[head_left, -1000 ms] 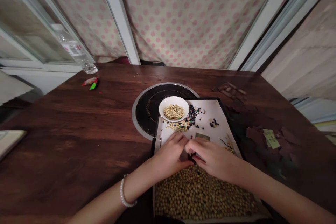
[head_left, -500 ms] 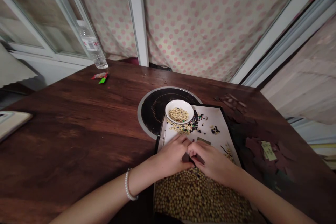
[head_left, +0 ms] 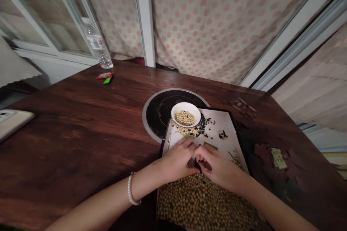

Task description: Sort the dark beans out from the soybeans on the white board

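Note:
My left hand (head_left: pixel 177 161) and my right hand (head_left: pixel 218 166) meet at the fingertips above a large heap of tan soybeans (head_left: pixel 202 204), at the near end of a black-rimmed tray with a white liner (head_left: pixel 217 124). A dark gap or small dark object shows between my hands, and their fingers hide what they might hold. Beyond them, a white bowl (head_left: pixel 185 114) holds pale beans. Around it, a mix of black, green and pale beans (head_left: pixel 196 129) lies on the liner. A pearl bracelet (head_left: pixel 131 191) circles my left wrist.
The tray rests on a dark wooden table (head_left: pixel 76 122), overlapping a round black cooktop (head_left: pixel 158 110). Brown paper scraps (head_left: pixel 282 158) lie to the right. A plastic bottle (head_left: pixel 97 43) and a wrapper (head_left: pixel 104 77) sit at the far left; a phone (head_left: pixel 13 122) lies at left.
My hands stay together over the bean heap with little visible movement. The whole view has shifted slightly as my head moved, and the table and tray sit a little differently in the frame.

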`<state>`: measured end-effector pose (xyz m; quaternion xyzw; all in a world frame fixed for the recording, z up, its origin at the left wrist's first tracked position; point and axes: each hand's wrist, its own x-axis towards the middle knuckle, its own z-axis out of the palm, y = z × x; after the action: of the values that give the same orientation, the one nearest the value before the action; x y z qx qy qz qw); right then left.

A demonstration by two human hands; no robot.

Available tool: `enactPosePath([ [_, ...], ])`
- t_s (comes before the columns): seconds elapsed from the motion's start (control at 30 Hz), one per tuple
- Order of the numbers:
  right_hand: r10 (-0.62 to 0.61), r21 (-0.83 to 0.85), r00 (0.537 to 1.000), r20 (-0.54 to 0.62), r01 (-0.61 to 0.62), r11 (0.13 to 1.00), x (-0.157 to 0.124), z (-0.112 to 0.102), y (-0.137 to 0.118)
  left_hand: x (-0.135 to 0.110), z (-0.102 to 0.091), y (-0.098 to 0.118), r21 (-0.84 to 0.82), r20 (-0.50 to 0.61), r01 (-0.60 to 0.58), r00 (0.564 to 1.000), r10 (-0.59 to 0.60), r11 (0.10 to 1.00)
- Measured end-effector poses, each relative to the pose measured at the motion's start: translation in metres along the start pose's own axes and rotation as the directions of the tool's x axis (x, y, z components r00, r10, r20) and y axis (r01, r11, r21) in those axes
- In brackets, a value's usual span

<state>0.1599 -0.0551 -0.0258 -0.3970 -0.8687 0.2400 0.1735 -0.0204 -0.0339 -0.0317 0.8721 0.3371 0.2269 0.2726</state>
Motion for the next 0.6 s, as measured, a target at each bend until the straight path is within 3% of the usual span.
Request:
enactPosePath([
  [0.17, -0.022, -0.001, 0.999, -0.027, 0.022, 1.0, -0.002, -0.002, -0.001, 0.0, -0.002, 0.003, 0.044, 0.038, 0.022, 0.999, -0.024, 0.999],
  [0.3, -0.056, 0.018, 0.982, -0.178, 0.06, 0.998, 0.006, -0.021, -0.002, -0.002, -0.002, 0.001, -0.007, 0.028, 0.04, 0.999, -0.04, 0.999],
  [0.47, -0.059, 0.011, 0.93, -0.363, 0.067, 0.998, 0.047, -0.058, -0.001, -0.004, -0.001, -0.001, 0.001, 0.036, 0.068, 0.997, -0.068, 0.998],
  [0.6, -0.029, 0.062, 0.911, -0.41, 0.06, 0.996, 0.082, -0.061, 0.01, -0.005, 0.0, -0.001, 0.002, 0.033, 0.055, 0.998, -0.055, 0.999],
])
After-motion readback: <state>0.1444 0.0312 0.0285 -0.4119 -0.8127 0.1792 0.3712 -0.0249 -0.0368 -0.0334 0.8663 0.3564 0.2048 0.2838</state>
